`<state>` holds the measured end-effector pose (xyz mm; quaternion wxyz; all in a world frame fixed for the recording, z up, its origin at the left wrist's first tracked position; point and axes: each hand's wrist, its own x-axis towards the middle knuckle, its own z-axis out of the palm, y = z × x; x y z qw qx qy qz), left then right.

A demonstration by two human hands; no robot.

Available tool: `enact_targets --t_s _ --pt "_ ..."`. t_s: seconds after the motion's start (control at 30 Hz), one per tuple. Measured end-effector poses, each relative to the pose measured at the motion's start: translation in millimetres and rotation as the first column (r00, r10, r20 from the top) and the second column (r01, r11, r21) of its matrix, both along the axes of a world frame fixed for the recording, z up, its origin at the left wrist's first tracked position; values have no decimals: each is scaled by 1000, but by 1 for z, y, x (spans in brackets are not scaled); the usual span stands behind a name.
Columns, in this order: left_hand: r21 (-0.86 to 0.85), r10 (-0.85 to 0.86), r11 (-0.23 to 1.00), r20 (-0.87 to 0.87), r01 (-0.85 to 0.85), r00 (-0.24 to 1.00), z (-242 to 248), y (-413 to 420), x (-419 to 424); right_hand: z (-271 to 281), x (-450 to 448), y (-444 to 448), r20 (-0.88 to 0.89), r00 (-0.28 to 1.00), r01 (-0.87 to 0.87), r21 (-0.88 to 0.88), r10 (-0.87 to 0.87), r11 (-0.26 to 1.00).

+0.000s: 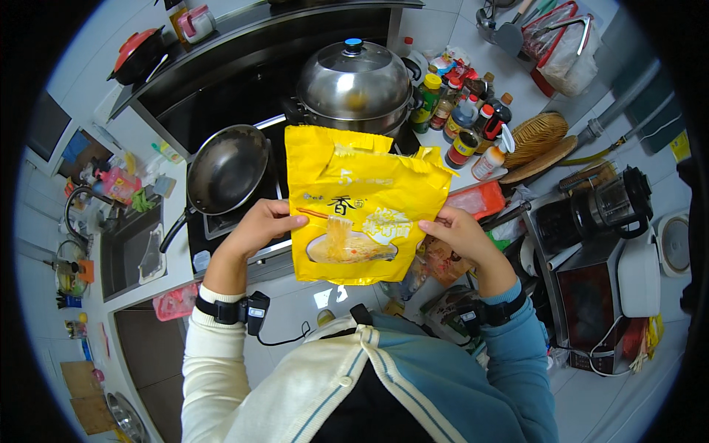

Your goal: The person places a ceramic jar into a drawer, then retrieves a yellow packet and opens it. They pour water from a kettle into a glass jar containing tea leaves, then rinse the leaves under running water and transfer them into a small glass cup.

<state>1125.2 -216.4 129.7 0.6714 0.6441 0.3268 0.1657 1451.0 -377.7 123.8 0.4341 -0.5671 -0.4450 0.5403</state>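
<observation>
Between my two hands a yellow plastic noodle packet [354, 191] is held up flat, its printed front with a noodle bowl picture facing me. The top edge looks torn and uneven. My left hand [268, 224] pinches its left edge, thumb in front. My right hand [457, 232] pinches the right edge in the same way. Behind the packet stands a domed steel steamer pot [357, 83] on the black stove. To its left rests a dark wok [228, 169] with its handle toward the front left. The packet's contents, if any, are hidden.
Sauce bottles [462, 148] crowd the counter right of the pot, with woven baskets [534, 141] beyond. A sink [130, 249] lies at the left. At the right stand a blender [615, 199] and a microwave oven [590, 299]. A black lidded pot [135, 58] sits at the back left.
</observation>
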Motion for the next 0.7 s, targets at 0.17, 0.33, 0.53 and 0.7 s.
enact_targets --t_s 0.17,0.33,0.53,0.7 --pt "-57 18 998 -152 -27 988 -1 1 2 10 5 -8 -186 979 20 -299 -79 954" --pt "-229 205 948 -94 -221 974 5 -11 14 -8 -1 -13 -246 957 137 -87 -155 987" --pt "-339 221 926 128 -167 967 12 -25 14 0 -7 -25 -100 960 271 95 -261 958" --pt "-260 307 918 -14 -300 952 11 -23 19 12 -9 -22 -235 931 282 -31 -281 959"
